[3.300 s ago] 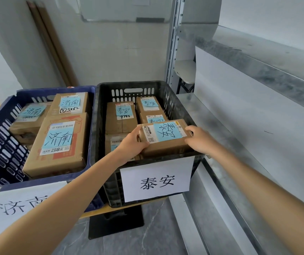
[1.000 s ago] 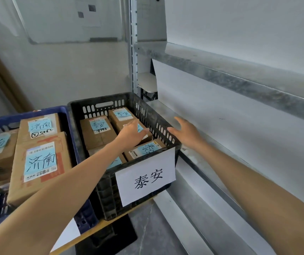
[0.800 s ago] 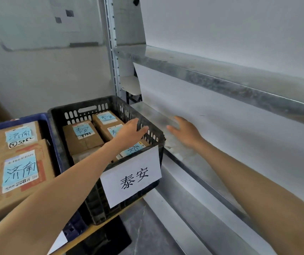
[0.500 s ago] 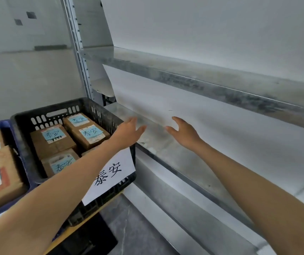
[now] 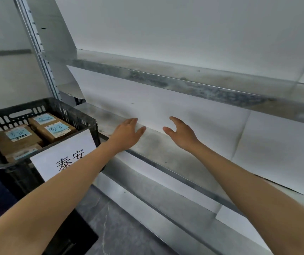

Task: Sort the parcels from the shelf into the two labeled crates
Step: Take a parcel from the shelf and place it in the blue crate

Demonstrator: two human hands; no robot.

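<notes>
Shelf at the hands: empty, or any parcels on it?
Empty as far as visible: the shelf shows bare metal; left hand and right hand hold nothing.

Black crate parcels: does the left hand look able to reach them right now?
Probably yes. The left hand, open and empty, is just right of the black crate, whose top is uncovered; the parcels lie exposed, with nothing between.

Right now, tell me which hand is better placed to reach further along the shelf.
Right, probably. The right hand is open and already further along the shelf; the left hand, also open, is nearer the black crate.
</notes>
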